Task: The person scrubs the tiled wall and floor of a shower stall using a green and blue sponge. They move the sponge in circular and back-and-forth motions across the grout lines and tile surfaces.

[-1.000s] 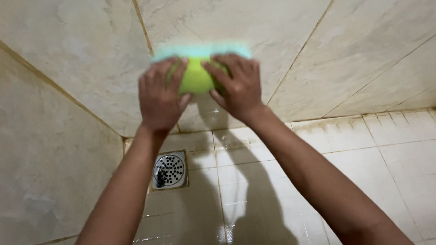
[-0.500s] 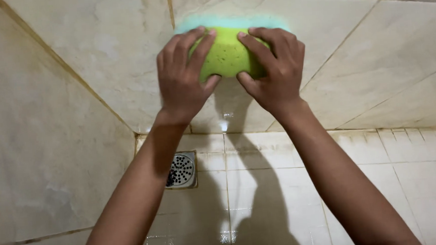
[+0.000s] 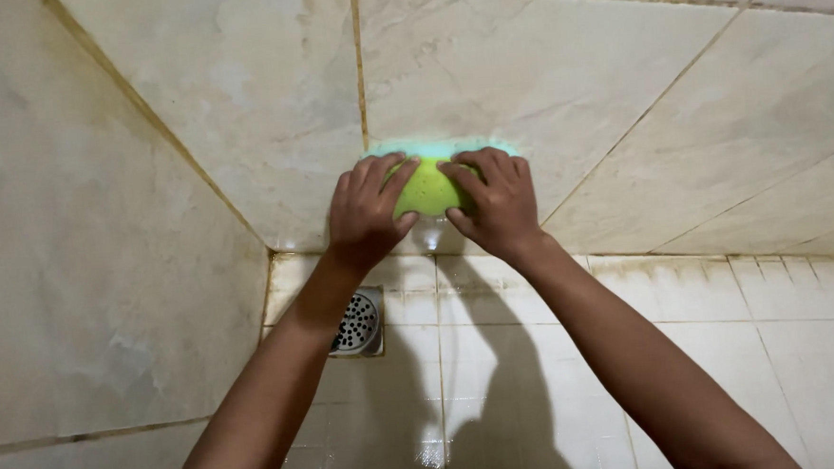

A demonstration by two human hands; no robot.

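Observation:
A yellow-green sponge (image 3: 427,188) with a teal scrubbing face is pressed flat against the beige tiled wall (image 3: 542,76), a little above the floor line. My left hand (image 3: 366,211) covers its left side with the fingers spread over it. My right hand (image 3: 496,202) covers its right side the same way. Both hands grip the sponge together, so only its middle and a thin teal rim along the top show.
A square metal floor drain (image 3: 356,323) sits in the corner below my left forearm. The wet white floor tiles (image 3: 707,324) shine. A second beige wall (image 3: 86,280) closes in on the left, with brownish grout lines.
Both hands and the sponge went up the wall and then came back down toward the floor line. The grip on the sponge is the same.

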